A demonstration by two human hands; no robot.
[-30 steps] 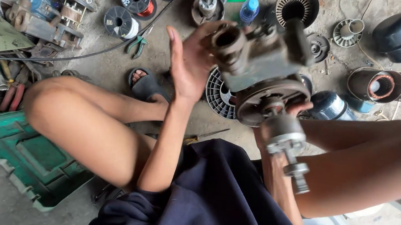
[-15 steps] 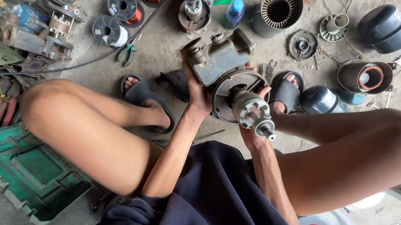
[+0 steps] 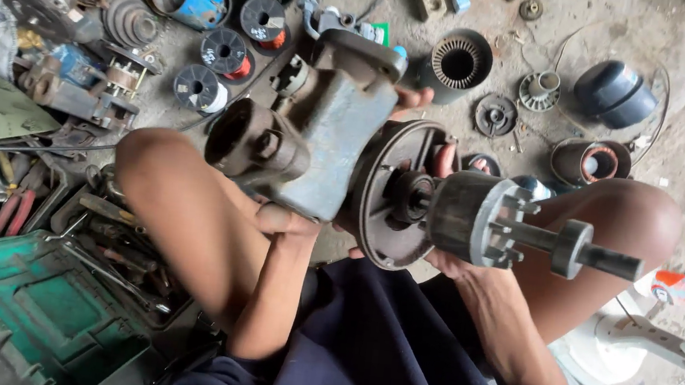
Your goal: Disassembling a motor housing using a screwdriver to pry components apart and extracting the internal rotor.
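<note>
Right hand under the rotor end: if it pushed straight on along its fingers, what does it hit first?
Probably the round rusty metal end plate of the grey cast pump body; the right hand already cups the rotor beside it, fingers mostly hidden, so depth is uncertain.

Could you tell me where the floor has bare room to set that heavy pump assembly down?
Bare concrete lies at upper right, beyond the dark blue motor cap. The left side, around the wound coils and green toolbox, is crowded.

Concrete floor, motor parts, green toolbox
</note>
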